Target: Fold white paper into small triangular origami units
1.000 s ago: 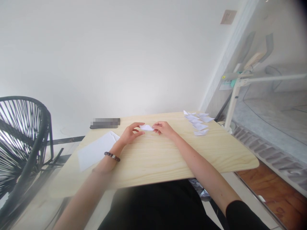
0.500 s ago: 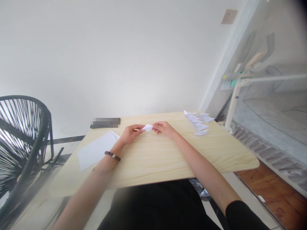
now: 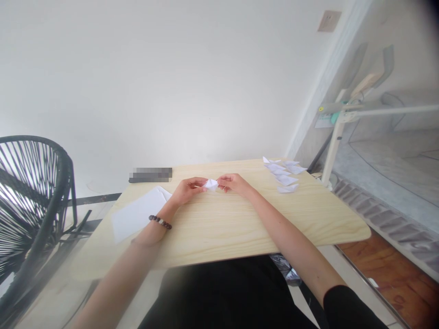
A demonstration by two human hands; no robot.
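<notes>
Between my hands is a small white folded paper boat (image 3: 211, 185), its middle partly spread so that inner folds show. My left hand (image 3: 188, 190) pinches its left end between thumb and fingers. Its right end is pinched by my right hand (image 3: 233, 183), whose fingers are curled. Both hands are just above the far half of the wooden table (image 3: 219, 228). Several finished white paper boats (image 3: 287, 180) sit in rows at the right of the table. Left of my left hand lies a stack of white paper sheets (image 3: 135, 214).
A dark, pixelated flat object (image 3: 150, 175) lies at the table's back left. The white wall (image 3: 206, 91) rises behind the table. A black woven chair (image 3: 37, 205) stands at the left, and a white metal frame (image 3: 332, 155) at the right.
The folded paper between my fingers has changed from a smooth diamond shape to one with its middle spread and folds showing. Both hands keep nearly the same place.
</notes>
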